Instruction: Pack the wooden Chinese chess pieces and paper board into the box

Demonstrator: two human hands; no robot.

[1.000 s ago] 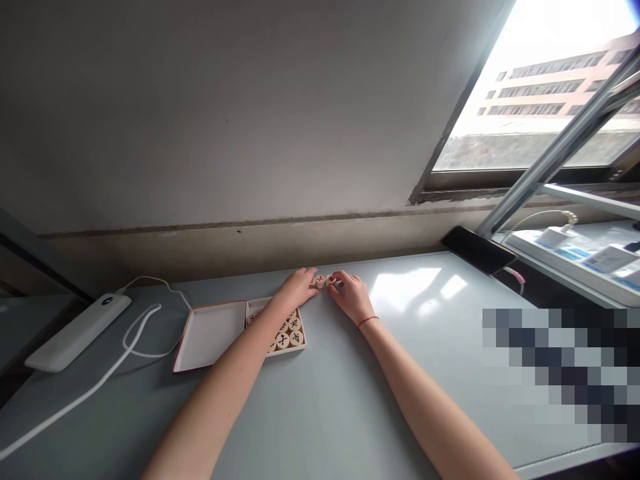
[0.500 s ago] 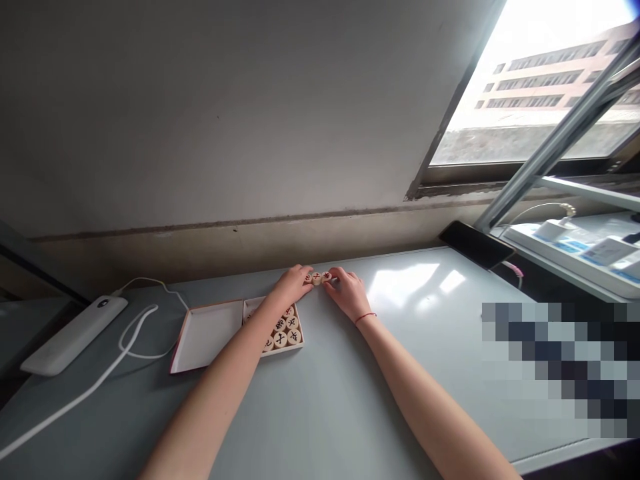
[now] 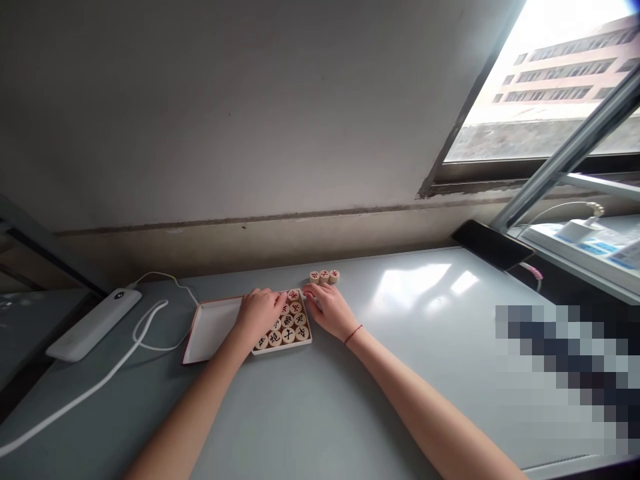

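Observation:
A shallow white box holds round wooden Chinese chess pieces with red and black characters. My left hand lies over the left and far part of the box, touching the pieces, fingers bent and thumb apart; it covers several pieces. Just outside the far right corner of the box is my right hand, fingers curved and thumb parted, with nothing seen between them. Beyond it, three thick wooden pieces or stacks stand side by side, red characters up, near the table's back edge.
The box lid lies open to the left. A white power strip and its cable are farther left. At the back right a black phone-like slab leans near a metal frame. A wall runs behind the table.
Both hands have left the row of pieces at the back. My left hand came back over the box, and my right hand moved nearer, beside the box. The row now shows red characters.

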